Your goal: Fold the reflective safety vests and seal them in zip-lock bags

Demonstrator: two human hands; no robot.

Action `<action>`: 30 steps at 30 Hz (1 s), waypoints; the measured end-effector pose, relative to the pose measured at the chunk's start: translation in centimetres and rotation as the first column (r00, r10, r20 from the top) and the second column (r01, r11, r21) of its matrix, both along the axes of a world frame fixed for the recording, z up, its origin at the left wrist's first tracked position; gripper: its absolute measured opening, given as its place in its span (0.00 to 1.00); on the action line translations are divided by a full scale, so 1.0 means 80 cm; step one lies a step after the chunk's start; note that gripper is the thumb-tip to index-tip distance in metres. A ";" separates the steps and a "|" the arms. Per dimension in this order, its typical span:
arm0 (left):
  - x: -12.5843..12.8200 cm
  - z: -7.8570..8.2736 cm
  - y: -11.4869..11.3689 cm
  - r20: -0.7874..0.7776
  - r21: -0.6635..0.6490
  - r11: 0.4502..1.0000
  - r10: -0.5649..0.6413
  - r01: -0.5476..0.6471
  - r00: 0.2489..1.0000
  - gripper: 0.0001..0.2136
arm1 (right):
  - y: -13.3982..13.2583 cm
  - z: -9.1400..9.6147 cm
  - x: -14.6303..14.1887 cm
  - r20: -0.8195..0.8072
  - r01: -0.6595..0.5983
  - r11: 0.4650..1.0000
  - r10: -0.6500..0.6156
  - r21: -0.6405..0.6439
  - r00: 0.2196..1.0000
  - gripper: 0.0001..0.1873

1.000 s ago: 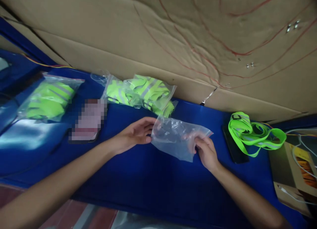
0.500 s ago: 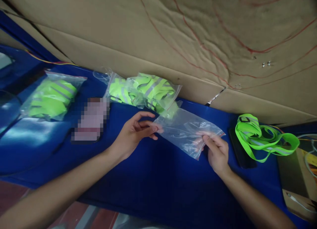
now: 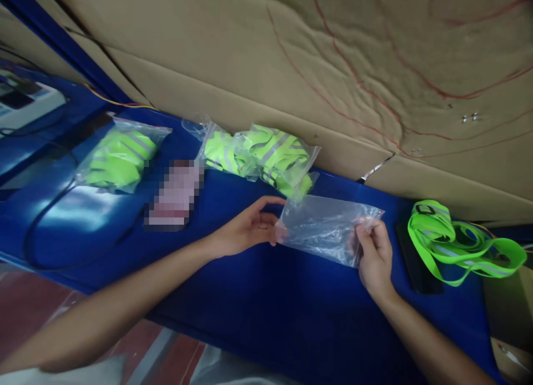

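Note:
A clear plastic zip-lock bag (image 3: 320,227) is stretched between my two hands above the blue table. It looks flat, with nothing visible inside, and a bit of red shows at its right end. My left hand (image 3: 252,227) pinches the bag's left edge; its fingertips are partly seen through the film, and the index finger is raised along the upper corner. Thumb and bent fingers of my right hand (image 3: 375,252) grip the opposite end. To the right lies a loose neon-green strap (image 3: 431,221) with grey reflective stripes and a black buckle, partly over a dark flat object (image 3: 416,263).
Filled bags of green straps (image 3: 278,152) lie against the brown covered wall. Another filled bag (image 3: 120,157) sits at left, beside a blurred-out pinkish object (image 3: 175,196). A black cable (image 3: 31,229) curves over the blue table (image 3: 291,318). A white device (image 3: 33,105) stands far left.
The view has shifted left, so things on the table appear farther right. The bag is held flatter and tauter, and my right hand's grip has moved up toward its red-marked corner.

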State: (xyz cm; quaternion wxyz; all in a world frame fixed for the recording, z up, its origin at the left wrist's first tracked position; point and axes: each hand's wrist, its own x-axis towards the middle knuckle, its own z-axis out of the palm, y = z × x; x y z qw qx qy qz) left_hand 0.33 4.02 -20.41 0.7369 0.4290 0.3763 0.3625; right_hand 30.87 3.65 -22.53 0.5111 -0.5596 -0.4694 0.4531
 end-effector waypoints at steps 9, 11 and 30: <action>0.001 -0.005 0.005 -0.005 0.073 0.993 0.088 -0.088 0.996 0.37 | -0.009 0.008 -0.005 0.199 -0.182 0.983 0.171 0.036 0.965 0.10; 0.000 -0.006 0.008 -0.023 0.073 0.988 0.135 -0.133 0.991 0.32 | -0.007 0.007 -0.005 0.207 -0.187 0.982 0.175 0.039 0.963 0.11; -0.037 0.024 0.007 -0.252 0.566 0.793 0.426 -0.225 0.869 0.12 | -0.011 0.026 -0.002 0.476 -0.295 0.829 0.040 0.475 0.879 0.09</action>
